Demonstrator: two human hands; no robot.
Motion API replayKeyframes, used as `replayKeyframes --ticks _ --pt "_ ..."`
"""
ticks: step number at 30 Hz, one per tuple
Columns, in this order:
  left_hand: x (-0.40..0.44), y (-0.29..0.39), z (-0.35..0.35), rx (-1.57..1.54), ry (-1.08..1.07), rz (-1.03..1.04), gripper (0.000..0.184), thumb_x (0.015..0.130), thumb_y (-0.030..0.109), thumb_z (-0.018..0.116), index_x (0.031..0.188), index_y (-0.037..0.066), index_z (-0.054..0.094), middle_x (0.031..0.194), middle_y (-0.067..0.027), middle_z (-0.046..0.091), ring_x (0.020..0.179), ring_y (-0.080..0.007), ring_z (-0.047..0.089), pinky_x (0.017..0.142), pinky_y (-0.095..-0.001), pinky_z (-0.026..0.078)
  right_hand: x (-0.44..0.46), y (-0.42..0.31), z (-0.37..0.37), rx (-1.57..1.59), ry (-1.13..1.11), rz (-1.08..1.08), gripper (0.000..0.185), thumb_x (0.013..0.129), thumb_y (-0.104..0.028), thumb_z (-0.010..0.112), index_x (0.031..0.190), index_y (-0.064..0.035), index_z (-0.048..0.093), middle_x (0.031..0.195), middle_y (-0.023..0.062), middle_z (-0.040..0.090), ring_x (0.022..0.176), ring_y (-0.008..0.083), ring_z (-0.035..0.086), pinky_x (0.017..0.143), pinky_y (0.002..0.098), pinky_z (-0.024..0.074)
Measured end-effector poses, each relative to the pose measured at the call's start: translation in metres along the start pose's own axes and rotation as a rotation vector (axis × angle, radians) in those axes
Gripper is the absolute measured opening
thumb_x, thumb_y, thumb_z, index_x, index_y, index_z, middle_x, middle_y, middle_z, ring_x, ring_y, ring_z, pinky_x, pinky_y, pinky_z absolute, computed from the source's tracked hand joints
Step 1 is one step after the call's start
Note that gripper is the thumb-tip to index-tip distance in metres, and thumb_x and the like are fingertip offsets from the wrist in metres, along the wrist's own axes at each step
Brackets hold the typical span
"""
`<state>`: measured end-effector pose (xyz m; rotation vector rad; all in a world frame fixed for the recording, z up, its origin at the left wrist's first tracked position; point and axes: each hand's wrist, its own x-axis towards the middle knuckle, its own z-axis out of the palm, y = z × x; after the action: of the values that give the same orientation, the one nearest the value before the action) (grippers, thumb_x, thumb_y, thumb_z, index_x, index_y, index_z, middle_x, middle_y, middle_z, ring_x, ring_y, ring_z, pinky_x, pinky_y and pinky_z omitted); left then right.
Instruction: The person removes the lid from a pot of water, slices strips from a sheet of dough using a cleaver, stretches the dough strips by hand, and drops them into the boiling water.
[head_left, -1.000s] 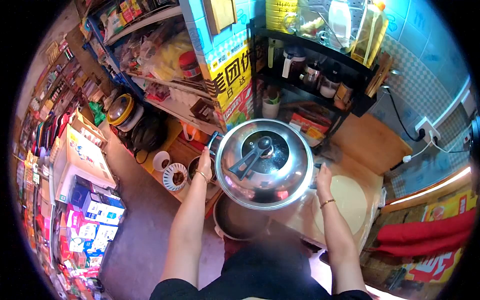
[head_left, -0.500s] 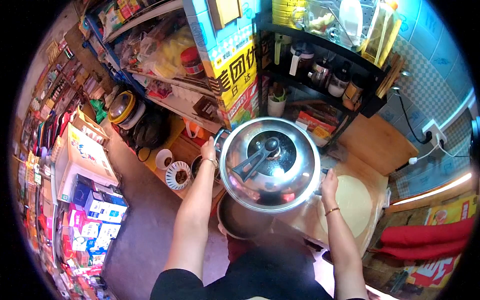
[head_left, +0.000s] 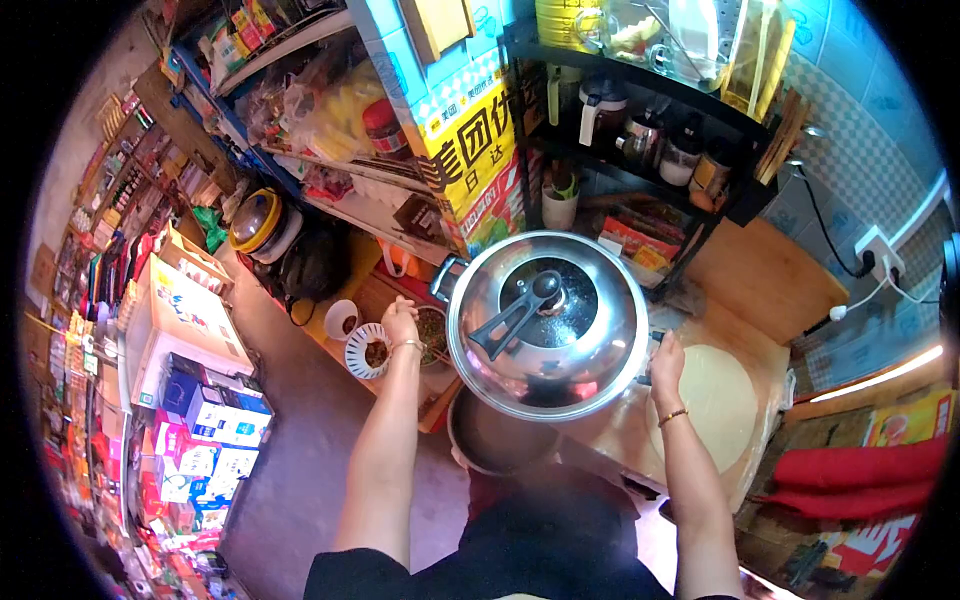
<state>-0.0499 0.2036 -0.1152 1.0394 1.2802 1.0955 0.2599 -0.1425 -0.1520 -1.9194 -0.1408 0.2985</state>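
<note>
A shiny steel pot with a domed lid [head_left: 610, 300] stands before me; the lid has a glass centre and a black handle [head_left: 520, 312]. My right hand [head_left: 667, 365] is closed on the pot's right side handle, which is mostly hidden by the fingers. Apart from the black left handle [head_left: 447, 279], my left hand [head_left: 402, 322] is empty with its fingers loosely bent and parted. It hovers by a bowl of chopped greens [head_left: 432, 335]. Right of the pot lies a large round sheet of dough [head_left: 712, 405] on a board.
A deep round pan [head_left: 490, 440] sits below the pot, close to my body. On the left are a white slotted basket [head_left: 367, 350] and a small white bowl [head_left: 341, 318]. A black shelf [head_left: 640, 165] with jars rises behind. A red cloth [head_left: 850, 480] lies at right.
My left hand has let go of the pot's left handle and moved slightly left and down. My right hand stays on its handle. The whole view has shifted slightly.
</note>
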Motion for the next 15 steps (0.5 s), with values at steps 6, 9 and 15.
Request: replayKeyframes --ticks 6,9,15 --pt "-0.143 0.114 0.053 0.401 -0.481 0.727 0.032 0.088 0.029 0.047 0.084 -0.002 0.058 0.077 -0.0135 0.059 0.074 -0.0242 0.058 0.067 -0.0335 0.045 0.01 0.018 0.002 -0.097 0.015 -0.048 0.041 0.091 -0.03 0.033 0.084 0.0029 0.056 0.083 0.0231 0.059 0.079 0.0384 0.055 0.072 0.043 0.0405" --pt "-0.197 0.13 0.085 0.96 -0.49 1.113 0.044 0.082 0.033 0.053 0.108 -0.003 0.05 0.094 -0.0139 0.058 0.087 -0.0282 0.053 0.074 -0.0376 0.043 0.004 0.004 0.0 -0.084 0.005 -0.004 0.042 0.091 -0.03 0.033 0.078 0.0033 0.055 0.081 0.023 0.058 0.078 0.0377 0.054 0.071 0.043 0.0402" --pt "-0.201 0.092 0.102 1.33 -0.292 1.206 0.045 0.081 0.03 0.053 0.113 -0.003 0.046 0.087 -0.0104 0.053 0.082 -0.0249 0.051 0.069 -0.0366 0.042 -0.007 -0.014 -0.002 -0.052 -0.014 -0.009 0.044 0.091 -0.031 0.033 0.073 0.0029 0.053 0.062 0.0169 0.055 0.061 0.0308 0.053 0.061 0.0416 0.0397"
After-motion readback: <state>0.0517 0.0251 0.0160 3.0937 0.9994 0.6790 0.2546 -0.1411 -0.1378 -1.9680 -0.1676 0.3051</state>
